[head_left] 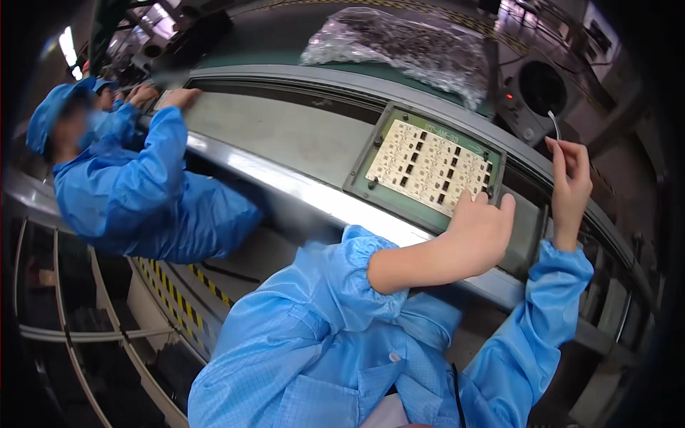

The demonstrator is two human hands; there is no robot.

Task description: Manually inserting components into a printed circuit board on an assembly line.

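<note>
My left hand (479,230) lies over the near right corner of a cream circuit board panel (424,153). Its fingers are apart, with the tips at the panel's edge; what lies under them is hidden. Small black components sit in rows on the panel, inside a green carrier plate (371,198) with a dark frame and black pins. Raised to the right of the carrier, my right hand (573,175) has thumb and finger closed around the lower end of a thin, curved white piece (556,124), which looks like a tube or rod.
Under the carrier runs a grey conveyor line (285,128) with metal rails (278,178). Beyond it lie clear plastic wrapping (396,50) and a grey box with a round black opening (542,85). At left, a co-worker in blue (143,185) reaches over the line. Shelving (57,285) stands lower left.
</note>
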